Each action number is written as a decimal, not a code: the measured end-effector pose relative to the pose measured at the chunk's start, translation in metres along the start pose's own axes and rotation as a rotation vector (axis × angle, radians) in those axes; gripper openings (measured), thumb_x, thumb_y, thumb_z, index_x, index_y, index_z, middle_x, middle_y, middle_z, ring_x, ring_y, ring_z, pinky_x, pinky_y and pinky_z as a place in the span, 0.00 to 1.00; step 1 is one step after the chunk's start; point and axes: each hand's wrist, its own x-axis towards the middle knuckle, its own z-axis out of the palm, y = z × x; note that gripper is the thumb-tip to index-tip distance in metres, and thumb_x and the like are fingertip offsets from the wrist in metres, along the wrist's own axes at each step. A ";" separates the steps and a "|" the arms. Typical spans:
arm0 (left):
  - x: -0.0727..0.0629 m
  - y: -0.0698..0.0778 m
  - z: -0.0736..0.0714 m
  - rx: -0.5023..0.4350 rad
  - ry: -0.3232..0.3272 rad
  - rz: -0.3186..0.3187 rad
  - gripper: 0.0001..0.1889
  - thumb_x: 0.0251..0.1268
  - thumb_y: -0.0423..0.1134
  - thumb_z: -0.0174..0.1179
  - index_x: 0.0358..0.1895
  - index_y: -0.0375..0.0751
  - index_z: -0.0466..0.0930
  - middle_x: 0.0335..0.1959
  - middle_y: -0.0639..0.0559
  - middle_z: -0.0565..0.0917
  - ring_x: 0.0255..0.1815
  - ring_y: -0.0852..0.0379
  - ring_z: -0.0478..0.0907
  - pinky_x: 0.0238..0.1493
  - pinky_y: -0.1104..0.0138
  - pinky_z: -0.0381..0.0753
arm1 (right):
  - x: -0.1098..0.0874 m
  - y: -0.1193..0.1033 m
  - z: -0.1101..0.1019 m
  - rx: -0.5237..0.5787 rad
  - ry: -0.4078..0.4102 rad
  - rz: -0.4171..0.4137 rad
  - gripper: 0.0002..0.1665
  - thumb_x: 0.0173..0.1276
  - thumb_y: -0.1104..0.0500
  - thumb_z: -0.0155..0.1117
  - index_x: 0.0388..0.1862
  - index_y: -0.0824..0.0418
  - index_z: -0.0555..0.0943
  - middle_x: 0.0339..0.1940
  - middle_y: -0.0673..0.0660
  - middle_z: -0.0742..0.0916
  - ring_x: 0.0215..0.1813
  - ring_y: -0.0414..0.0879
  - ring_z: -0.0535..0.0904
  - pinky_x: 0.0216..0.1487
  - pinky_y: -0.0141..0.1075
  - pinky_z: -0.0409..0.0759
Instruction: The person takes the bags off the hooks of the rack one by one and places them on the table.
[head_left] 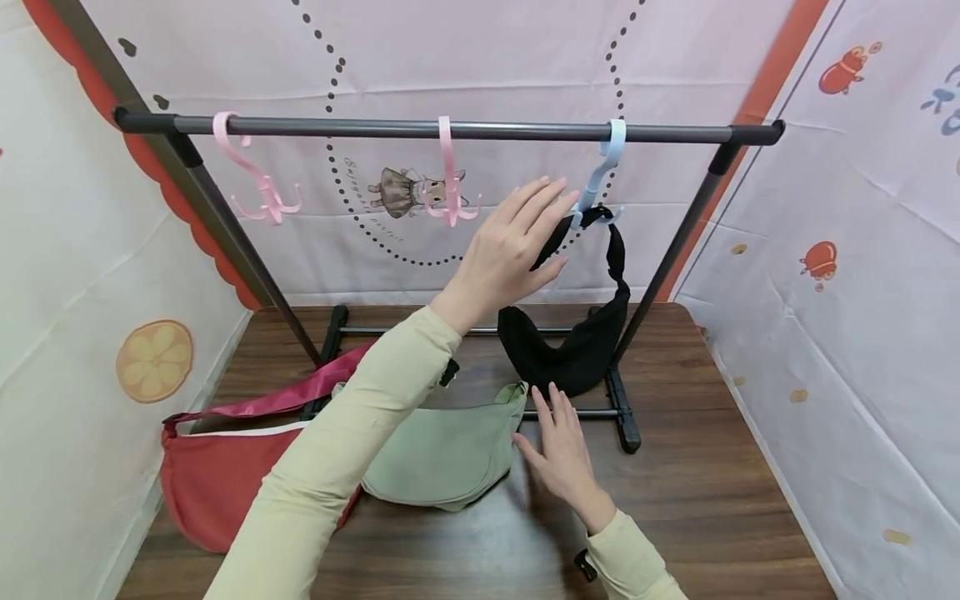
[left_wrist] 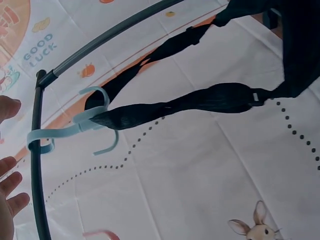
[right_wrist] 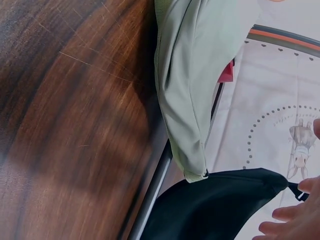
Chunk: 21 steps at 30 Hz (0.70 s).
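Observation:
A black shoulder bag (head_left: pixel 566 358) hangs by its strap from a light blue hook (head_left: pixel 611 146) on the rack's top bar. My left hand (head_left: pixel 506 250) is raised just left of that hook, fingers straight and holding nothing. In the left wrist view the strap (left_wrist: pixel 145 112) loops over the prongs of the blue hook (left_wrist: pixel 60 133). Lower down, my right hand (head_left: pixel 566 462) has its fingers spread below the black bag, beside the sage green bag (head_left: pixel 442 458) on the table. The right wrist view shows the green bag (right_wrist: pixel 192 75) overlapping the black bag (right_wrist: pixel 215 205).
Two pink hooks, one at the left (head_left: pixel 266 187) and one mid-bar (head_left: pixel 448 179), hang from the black rack (head_left: pixel 337 127). A red bag (head_left: pixel 217 479) with a crimson strap lies left on the wooden table (head_left: pixel 697 467). Printed cloth walls (head_left: pixel 847 275) surround the table.

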 end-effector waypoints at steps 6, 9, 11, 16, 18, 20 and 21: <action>0.016 0.003 0.002 0.018 -0.021 -0.006 0.26 0.61 0.44 0.54 0.60 0.34 0.67 0.61 0.40 0.69 0.64 0.47 0.62 0.68 0.61 0.53 | -0.002 0.002 -0.001 -0.005 -0.014 0.007 0.42 0.61 0.47 0.60 0.69 0.63 0.58 0.68 0.70 0.60 0.68 0.65 0.54 0.63 0.57 0.55; 0.024 0.003 0.005 0.040 -0.030 -0.016 0.24 0.61 0.43 0.53 0.59 0.35 0.69 0.61 0.40 0.69 0.64 0.47 0.62 0.67 0.59 0.53 | -0.005 0.005 -0.001 -0.013 -0.025 0.015 0.42 0.61 0.47 0.60 0.69 0.62 0.57 0.68 0.70 0.59 0.68 0.65 0.54 0.63 0.57 0.55; 0.032 0.003 0.006 0.055 -0.044 -0.026 0.24 0.61 0.43 0.53 0.59 0.36 0.70 0.62 0.41 0.69 0.64 0.47 0.62 0.68 0.60 0.52 | -0.006 0.008 -0.002 -0.021 -0.028 0.016 0.42 0.62 0.46 0.60 0.69 0.62 0.58 0.68 0.70 0.59 0.68 0.65 0.54 0.63 0.57 0.55; 0.057 0.001 0.009 0.087 -0.071 -0.049 0.22 0.60 0.39 0.53 0.59 0.36 0.70 0.62 0.42 0.68 0.65 0.48 0.61 0.68 0.61 0.50 | -0.008 0.011 -0.004 -0.002 -0.046 0.026 0.41 0.62 0.47 0.59 0.69 0.62 0.58 0.68 0.69 0.60 0.68 0.64 0.54 0.63 0.57 0.55; 0.065 0.000 0.011 0.097 -0.074 -0.054 0.21 0.60 0.36 0.51 0.58 0.36 0.71 0.62 0.42 0.69 0.65 0.49 0.62 0.68 0.61 0.52 | -0.010 0.012 -0.005 0.010 -0.061 0.032 0.41 0.62 0.47 0.59 0.69 0.62 0.58 0.68 0.69 0.60 0.68 0.64 0.53 0.63 0.57 0.55; 0.071 -0.001 0.012 0.111 -0.082 -0.060 0.21 0.60 0.34 0.48 0.58 0.36 0.71 0.62 0.42 0.69 0.64 0.49 0.62 0.67 0.61 0.52 | -0.012 0.013 -0.005 0.017 -0.071 0.031 0.40 0.62 0.48 0.59 0.69 0.61 0.58 0.68 0.69 0.60 0.68 0.64 0.53 0.63 0.58 0.55; 0.072 -0.001 0.012 0.114 -0.087 -0.066 0.20 0.61 0.34 0.48 0.58 0.36 0.71 0.62 0.43 0.69 0.64 0.49 0.62 0.67 0.61 0.52 | -0.012 0.014 -0.005 0.018 -0.070 0.029 0.40 0.62 0.48 0.59 0.69 0.61 0.58 0.68 0.69 0.60 0.68 0.64 0.53 0.63 0.58 0.55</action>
